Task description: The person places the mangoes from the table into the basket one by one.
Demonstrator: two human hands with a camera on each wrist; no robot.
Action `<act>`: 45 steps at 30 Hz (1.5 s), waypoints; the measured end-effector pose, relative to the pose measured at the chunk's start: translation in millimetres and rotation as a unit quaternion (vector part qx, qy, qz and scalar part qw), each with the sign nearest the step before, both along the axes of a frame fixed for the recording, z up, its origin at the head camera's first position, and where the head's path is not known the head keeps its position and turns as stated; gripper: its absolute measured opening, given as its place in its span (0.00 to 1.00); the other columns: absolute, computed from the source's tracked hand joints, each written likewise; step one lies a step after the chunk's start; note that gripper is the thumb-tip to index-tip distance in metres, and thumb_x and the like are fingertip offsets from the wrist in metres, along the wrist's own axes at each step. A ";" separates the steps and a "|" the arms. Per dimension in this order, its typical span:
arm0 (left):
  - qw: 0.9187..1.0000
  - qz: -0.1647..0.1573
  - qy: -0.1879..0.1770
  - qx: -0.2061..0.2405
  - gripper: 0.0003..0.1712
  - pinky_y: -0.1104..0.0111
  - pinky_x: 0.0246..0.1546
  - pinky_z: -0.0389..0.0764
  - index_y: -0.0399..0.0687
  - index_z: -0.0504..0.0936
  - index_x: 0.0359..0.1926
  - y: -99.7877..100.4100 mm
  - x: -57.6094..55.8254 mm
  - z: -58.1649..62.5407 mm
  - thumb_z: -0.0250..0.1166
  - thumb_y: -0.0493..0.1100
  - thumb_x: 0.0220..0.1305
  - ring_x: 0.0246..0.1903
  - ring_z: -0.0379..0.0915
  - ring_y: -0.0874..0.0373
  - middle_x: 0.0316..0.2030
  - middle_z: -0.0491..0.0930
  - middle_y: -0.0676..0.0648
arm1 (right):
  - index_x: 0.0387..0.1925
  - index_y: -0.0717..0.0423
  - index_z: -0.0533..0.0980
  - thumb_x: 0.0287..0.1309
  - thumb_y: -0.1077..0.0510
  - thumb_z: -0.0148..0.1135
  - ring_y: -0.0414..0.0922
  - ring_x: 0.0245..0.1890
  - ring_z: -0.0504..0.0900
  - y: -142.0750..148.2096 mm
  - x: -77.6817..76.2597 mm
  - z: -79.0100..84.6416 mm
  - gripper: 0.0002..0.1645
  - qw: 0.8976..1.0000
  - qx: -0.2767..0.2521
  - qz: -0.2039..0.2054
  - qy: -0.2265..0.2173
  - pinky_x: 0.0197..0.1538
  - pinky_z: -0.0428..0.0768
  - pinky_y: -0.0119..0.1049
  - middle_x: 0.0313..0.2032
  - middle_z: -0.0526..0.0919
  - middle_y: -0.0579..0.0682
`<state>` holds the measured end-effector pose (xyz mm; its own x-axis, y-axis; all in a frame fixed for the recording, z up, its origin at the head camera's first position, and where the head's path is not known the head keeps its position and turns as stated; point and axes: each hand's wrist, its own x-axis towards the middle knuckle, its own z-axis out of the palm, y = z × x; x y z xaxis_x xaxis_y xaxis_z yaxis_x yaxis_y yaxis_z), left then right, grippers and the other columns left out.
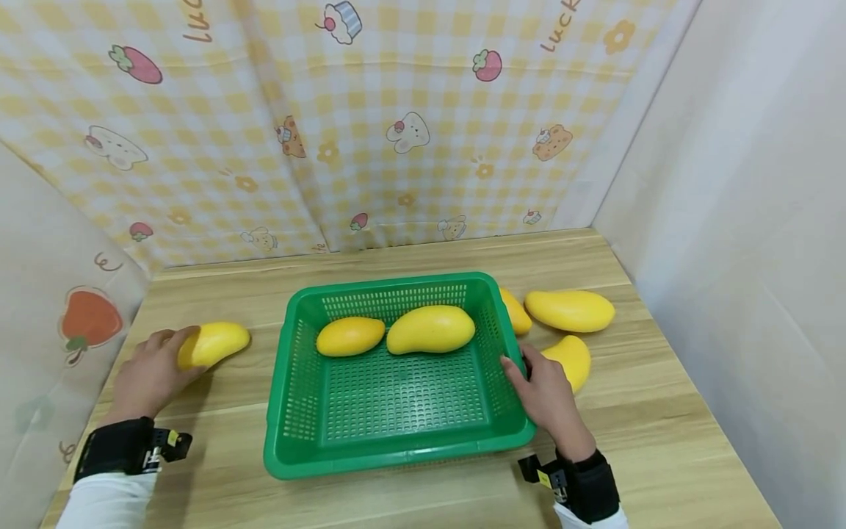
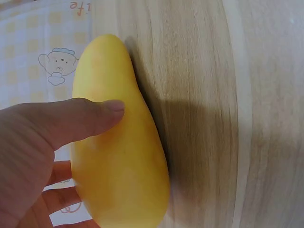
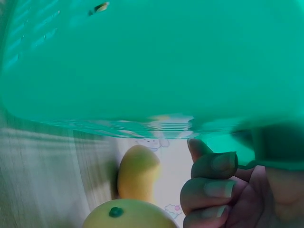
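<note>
On the left of the table my left hand (image 1: 148,375) grips a yellow mango (image 1: 223,342); in the left wrist view the thumb lies across its top and other fingers show along its far side. A green plastic basket (image 1: 396,457) with a mesh floor stands in the middle. Inside it, near the back wall, lie a smaller orange-yellow mango (image 1: 350,337) and a larger yellow mango (image 1: 431,330). My right hand (image 1: 545,397) holds the basket's right rim, thumb on the inner side and curled fingers below the rim in the right wrist view.
Right of the basket lie a yellow mango (image 1: 570,311), another mango (image 1: 571,361) partly behind my right hand, and an orange-yellow one (image 1: 515,312) partly hidden by the rim. A checked cloth (image 1: 370,162) hangs along the table's back edge, with pale curtains (image 1: 727,242) at the sides.
</note>
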<state>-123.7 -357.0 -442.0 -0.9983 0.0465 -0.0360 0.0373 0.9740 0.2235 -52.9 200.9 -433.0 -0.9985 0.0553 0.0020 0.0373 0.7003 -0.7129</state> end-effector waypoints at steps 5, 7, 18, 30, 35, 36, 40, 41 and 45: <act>1.000 -0.012 0.000 -0.010 0.43 0.33 0.37 0.63 0.39 0.62 0.63 -2.2 -1.5 -2.7 0.73 0.44 0.49 0.48 0.57 0.23 0.53 0.61 0.23 | 0.48 0.59 0.77 0.68 0.47 0.54 0.41 0.25 0.75 0.6 0.1 -0.1 0.20 1.000 -0.002 -0.001 0.002 0.28 0.74 0.36 0.26 0.78 0.48; 1.000 -0.014 0.002 -0.012 0.44 0.33 0.36 0.64 0.39 0.61 0.63 -2.2 -1.8 -3.8 0.74 0.44 0.49 0.48 0.58 0.23 0.53 0.62 0.23 | 0.48 0.59 0.77 0.68 0.47 0.54 0.41 0.25 0.75 0.2 0.0 0.1 0.20 1.000 -0.004 0.000 -0.001 0.27 0.74 0.36 0.26 0.77 0.48; 1.000 0.003 0.003 -0.007 0.42 0.33 0.34 0.64 0.40 0.63 0.62 -0.5 1.4 -4.8 0.73 0.46 0.48 0.44 0.58 0.21 0.50 0.64 0.21 | 0.46 0.57 0.77 0.68 0.46 0.53 0.40 0.25 0.75 -2.3 -0.1 -0.7 0.19 1.000 -0.009 0.001 -0.008 0.27 0.74 0.36 0.25 0.77 0.47; 0.999 0.027 0.038 0.000 0.42 0.34 0.28 0.66 0.48 0.68 0.65 1.9 9.3 6.7 0.73 0.48 0.48 0.42 0.61 0.23 0.51 0.66 0.24 | 0.45 0.57 0.77 0.68 0.47 0.54 0.41 0.25 0.75 -0.8 1.0 1.2 0.18 1.000 0.004 0.001 -0.003 0.28 0.73 0.37 0.25 0.76 0.48; 0.996 0.023 0.082 0.009 0.42 0.43 0.19 0.69 0.52 0.68 0.66 6.3 11.0 22.2 0.73 0.46 0.48 0.37 0.65 0.25 0.50 0.67 0.25 | 0.46 0.58 0.77 0.69 0.46 0.53 0.41 0.26 0.75 -1.3 0.7 1.0 0.19 1.000 0.003 0.003 -0.007 0.28 0.74 0.37 0.25 0.76 0.48; 0.996 0.021 0.092 0.009 0.43 0.45 0.17 0.68 0.53 0.68 0.66 6.4 11.0 24.2 0.74 0.46 0.47 0.37 0.66 0.25 0.49 0.67 0.25 | 0.46 0.58 0.77 0.69 0.46 0.53 0.41 0.26 0.75 -1.4 0.7 0.8 0.19 1.000 0.002 0.004 -0.006 0.28 0.74 0.37 0.25 0.76 0.48; 0.990 0.010 0.137 0.013 0.44 0.49 0.15 0.67 0.54 0.70 0.66 11.2 11.1 34.5 0.76 0.45 0.45 0.34 0.68 0.29 0.48 0.69 0.28 | 0.46 0.58 0.77 0.69 0.46 0.53 0.41 0.25 0.75 -1.1 1.0 1.2 0.19 1.000 0.003 0.004 -0.005 0.28 0.74 0.36 0.25 0.76 0.47; 0.989 0.006 0.148 0.016 0.44 0.50 0.14 0.66 0.54 0.70 0.66 13.0 10.8 37.7 0.76 0.45 0.44 0.33 0.68 0.30 0.47 0.70 0.29 | 0.46 0.58 0.77 0.69 0.46 0.53 0.41 0.25 0.75 -0.8 1.1 1.4 0.19 1.000 0.002 0.004 -0.005 0.28 0.74 0.36 0.25 0.76 0.47; 0.985 -0.005 0.170 0.032 0.45 0.54 0.13 0.63 0.56 0.70 0.66 23.0 8.8 52.0 0.76 0.45 0.44 0.31 0.67 0.31 0.47 0.71 0.30 | 0.46 0.57 0.77 0.68 0.47 0.54 0.41 0.26 0.75 -0.1 1.0 1.0 0.19 1.000 0.000 0.001 -0.006 0.28 0.74 0.36 0.25 0.76 0.47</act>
<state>-114.9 -334.0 -390.0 -0.9517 0.0488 0.3033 0.1308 0.9576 0.2566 -51.9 200.7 -432.0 -0.9985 0.0538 -0.0109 0.0455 0.7000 -0.7127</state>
